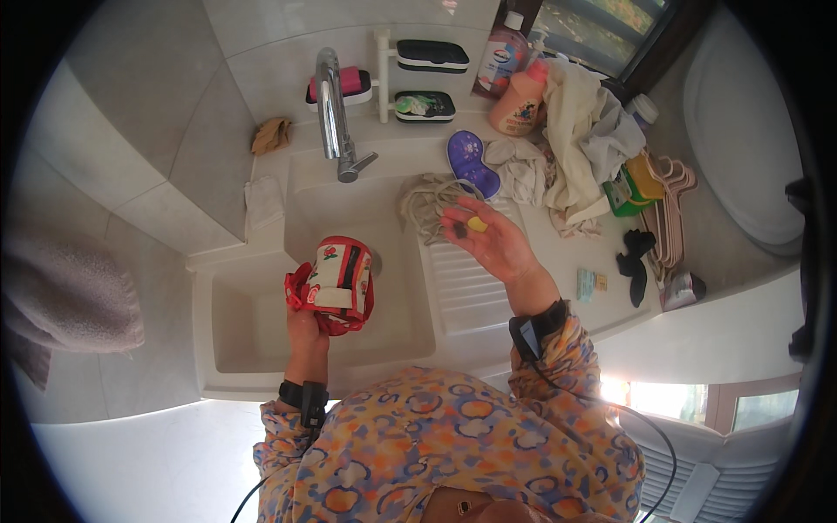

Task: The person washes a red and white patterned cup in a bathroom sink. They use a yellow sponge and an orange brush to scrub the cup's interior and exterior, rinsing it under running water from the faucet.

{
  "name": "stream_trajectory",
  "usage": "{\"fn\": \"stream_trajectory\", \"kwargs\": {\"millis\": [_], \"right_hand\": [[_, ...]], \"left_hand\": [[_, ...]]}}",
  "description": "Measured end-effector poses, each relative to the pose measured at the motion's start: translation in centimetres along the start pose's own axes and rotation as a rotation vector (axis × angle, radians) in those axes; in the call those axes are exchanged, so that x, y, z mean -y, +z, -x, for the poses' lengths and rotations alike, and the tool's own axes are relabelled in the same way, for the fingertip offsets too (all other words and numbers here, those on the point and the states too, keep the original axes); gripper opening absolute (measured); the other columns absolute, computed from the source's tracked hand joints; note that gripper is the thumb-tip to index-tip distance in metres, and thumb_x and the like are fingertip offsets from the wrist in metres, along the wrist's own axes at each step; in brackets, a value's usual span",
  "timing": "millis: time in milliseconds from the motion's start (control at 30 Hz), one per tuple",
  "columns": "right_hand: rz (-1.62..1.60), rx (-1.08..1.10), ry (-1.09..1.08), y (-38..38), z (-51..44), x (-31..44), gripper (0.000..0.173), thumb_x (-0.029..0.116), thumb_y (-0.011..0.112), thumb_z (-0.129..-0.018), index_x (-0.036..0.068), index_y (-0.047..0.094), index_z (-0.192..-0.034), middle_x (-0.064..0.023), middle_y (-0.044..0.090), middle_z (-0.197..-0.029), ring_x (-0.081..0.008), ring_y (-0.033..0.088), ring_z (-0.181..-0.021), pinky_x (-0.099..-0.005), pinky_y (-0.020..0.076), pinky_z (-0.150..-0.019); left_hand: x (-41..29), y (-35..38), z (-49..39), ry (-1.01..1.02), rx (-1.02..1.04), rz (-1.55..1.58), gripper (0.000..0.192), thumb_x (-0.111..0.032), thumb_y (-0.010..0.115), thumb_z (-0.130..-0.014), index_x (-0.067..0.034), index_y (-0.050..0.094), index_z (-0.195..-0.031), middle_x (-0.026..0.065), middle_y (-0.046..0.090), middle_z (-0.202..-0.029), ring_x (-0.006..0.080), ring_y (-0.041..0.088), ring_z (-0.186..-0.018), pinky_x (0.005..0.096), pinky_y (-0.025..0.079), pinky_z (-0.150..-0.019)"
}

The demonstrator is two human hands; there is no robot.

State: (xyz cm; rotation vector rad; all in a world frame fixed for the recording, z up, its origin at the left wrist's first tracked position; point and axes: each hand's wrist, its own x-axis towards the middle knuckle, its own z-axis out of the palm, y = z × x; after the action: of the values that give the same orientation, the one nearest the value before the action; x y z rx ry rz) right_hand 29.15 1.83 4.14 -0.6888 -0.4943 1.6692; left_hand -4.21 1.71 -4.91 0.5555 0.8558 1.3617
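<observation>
My left hand (306, 332) grips a cream fabric bag (337, 271) with red trim and a cherry pattern. The bag hangs over the basin of the white laundry sink (399, 314), its underside partly hidden. To the right, my right hand (500, 245) is palm up above the ribbed washboard (467, 287). On its fingers rest a small yellow piece (477, 224) and a small dark piece (460, 230), too small to identify. Just beyond those fingertips lies a bundled grey-beige cloth (422, 202).
A chrome faucet (332, 111) rises behind the basin near tiered soap dishes (425, 106). A purple eye mask (472, 163), bottles (520, 98), piled cloths (575, 144), a black cloth item (634, 265) and pink hangers (668, 219) crowd the right counter. A towel (72, 294) hangs left.
</observation>
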Motion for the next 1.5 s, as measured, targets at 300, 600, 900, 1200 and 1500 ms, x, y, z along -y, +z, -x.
{"fn": "stream_trajectory", "kwargs": {"millis": [300,600,900,1200,1500], "right_hand": [[0.029,-0.032,-0.029,0.3,-0.1,0.0,0.037,0.018,0.048,-0.095,-0.002,0.044,-0.126,-0.0214,0.054,-0.122,-0.0317,0.056,-0.110,-0.0407,0.0456,-0.098],[0.059,-0.041,-0.032,0.2,-0.4,0.1,0.037,0.020,0.050,-0.094,-0.001,0.046,-0.125,-0.0205,0.055,-0.121,-0.0320,0.055,-0.111,-0.0408,0.0436,-0.099],[0.049,-0.061,-0.029,0.2,-0.6,0.0,0.036,0.012,0.048,-0.093,-0.002,0.041,-0.125,-0.0212,0.054,-0.120,-0.0288,0.058,-0.102,-0.0372,0.0472,-0.094],[-0.029,-0.140,-0.017,-1.3,-1.3,-0.1,0.033,0.006,0.049,-0.092,-0.005,0.043,-0.122,-0.0189,0.054,-0.115,-0.0293,0.055,-0.110,-0.0357,0.0476,-0.096],[-0.142,-0.300,-0.038,-8.5,-8.3,0.0,0.038,-0.015,0.041,-0.085,-0.002,0.043,-0.121,-0.0169,0.051,-0.115,-0.0314,0.057,-0.109,-0.0377,0.0486,-0.099]], "left_hand": [[0.3,-0.4,-0.3,-0.009,0.001,0.017,0.043,-0.007,0.057,-0.089,-0.006,0.047,-0.131,0.0104,0.053,-0.126,0.0234,0.053,-0.114,0.0362,0.047,-0.097],[0.1,-0.1,-0.3,-0.030,-0.023,0.015,0.042,-0.005,0.055,-0.090,-0.006,0.046,-0.131,0.0105,0.052,-0.127,0.0237,0.052,-0.115,0.0373,0.046,-0.097],[0.7,-0.5,-1.0,-0.026,-0.033,0.031,0.047,-0.004,0.056,-0.087,-0.007,0.044,-0.133,0.0112,0.055,-0.124,0.0236,0.056,-0.111,0.0371,0.050,-0.093],[0.7,-0.6,-1.0,-0.065,-0.055,0.034,0.044,-0.003,0.054,-0.088,-0.006,0.046,-0.131,0.0128,0.052,-0.128,0.0261,0.052,-0.117,0.0394,0.047,-0.098],[0.1,-0.3,-1.0,-0.086,-0.089,0.089,0.044,0.000,0.052,-0.088,-0.005,0.045,-0.131,0.0146,0.054,-0.124,0.0272,0.056,-0.112,0.0409,0.050,-0.093]]}}
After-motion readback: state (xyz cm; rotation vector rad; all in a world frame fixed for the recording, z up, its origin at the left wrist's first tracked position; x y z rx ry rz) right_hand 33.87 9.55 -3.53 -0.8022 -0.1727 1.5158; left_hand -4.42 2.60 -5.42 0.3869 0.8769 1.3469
